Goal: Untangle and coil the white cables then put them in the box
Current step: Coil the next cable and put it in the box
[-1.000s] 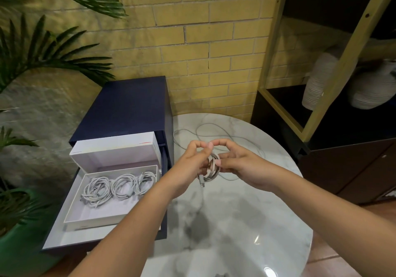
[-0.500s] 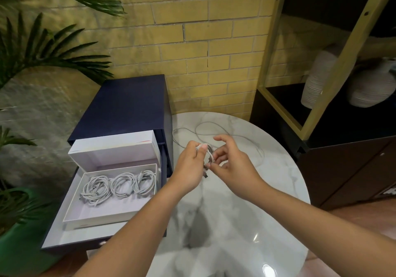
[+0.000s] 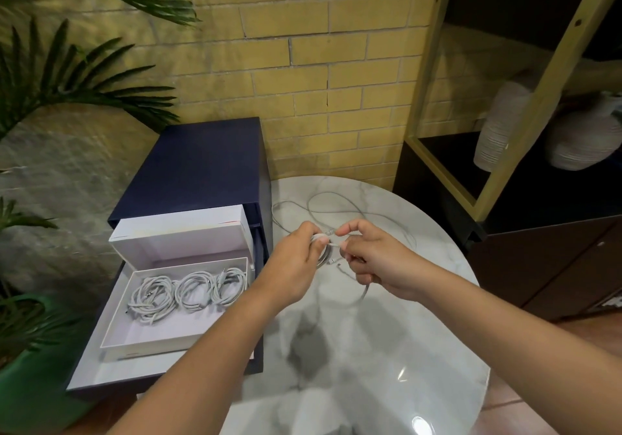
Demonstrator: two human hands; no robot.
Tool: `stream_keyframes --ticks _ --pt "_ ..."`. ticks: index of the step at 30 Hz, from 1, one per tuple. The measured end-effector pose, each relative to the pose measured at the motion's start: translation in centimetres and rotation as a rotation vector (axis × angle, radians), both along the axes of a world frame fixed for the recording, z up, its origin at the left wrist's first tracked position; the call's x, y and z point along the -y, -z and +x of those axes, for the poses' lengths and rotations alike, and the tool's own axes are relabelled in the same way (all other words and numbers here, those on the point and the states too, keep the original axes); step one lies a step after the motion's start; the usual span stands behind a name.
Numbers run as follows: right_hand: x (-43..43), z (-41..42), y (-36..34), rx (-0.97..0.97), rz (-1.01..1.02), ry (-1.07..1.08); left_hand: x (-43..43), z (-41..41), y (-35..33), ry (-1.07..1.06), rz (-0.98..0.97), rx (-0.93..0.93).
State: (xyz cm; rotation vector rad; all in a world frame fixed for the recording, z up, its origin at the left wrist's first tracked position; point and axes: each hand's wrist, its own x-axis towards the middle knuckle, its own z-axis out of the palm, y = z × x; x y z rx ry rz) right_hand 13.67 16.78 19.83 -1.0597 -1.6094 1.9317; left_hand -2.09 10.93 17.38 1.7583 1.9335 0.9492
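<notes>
My left hand (image 3: 296, 259) pinches a small coil of white cable (image 3: 323, 255) above the round marble table (image 3: 387, 350). My right hand (image 3: 373, 259) grips the same cable's loose end, and a loop of it hangs down below that hand. A second white cable (image 3: 340, 207) lies spread in loose loops on the table behind my hands. To the left, an open white box (image 3: 134, 330) sits on a pulled-out drawer and holds three coiled white cables (image 3: 188, 291).
A dark blue drawer cabinet (image 3: 202, 162) stands left of the table against a yellow brick wall. Palm leaves (image 3: 67, 78) and a green pot (image 3: 20, 384) fill the left. A dark shelf unit with pale vases (image 3: 498, 131) stands on the right.
My hands drew slightly apart, and a loop of the cable now hangs below my right hand. The coil stays pinched in my left hand.
</notes>
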Motion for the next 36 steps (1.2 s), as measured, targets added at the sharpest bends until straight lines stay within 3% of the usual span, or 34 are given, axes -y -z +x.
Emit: stream_keyframes --ticks 6,11,20,26,30,33,36 --pt "0.3 -0.1 0.3 0.132 0.132 -0.082 0.1 0.4 -0.1 -0.031 -0.016 0.17" --pt "0.7 -0.3 0.5 0.123 0.227 -0.097 -0.4 0.7 -0.6 -0.085 -0.066 0.374" --pt "0.1 1.3 -0.1 0.094 0.133 -0.319 -0.9 -0.4 0.2 -0.062 -0.204 0.666" --pt "-1.5 1.7 -0.9 0.148 0.232 -0.24 -0.1 -1.0 1.1 0.012 -0.23 0.492" --pt "-2.4 1.6 -1.8 0.265 0.47 -0.149 0.2 -0.4 0.3 0.104 -0.314 0.437" --pt "-3.1 1.3 -1.7 0.346 0.698 -0.073 0.2 -0.2 -0.2 0.116 -0.271 0.356" --pt "-3.4 1.1 -0.7 0.379 0.845 0.025 -0.1 0.0 0.0 0.046 -0.191 0.446"
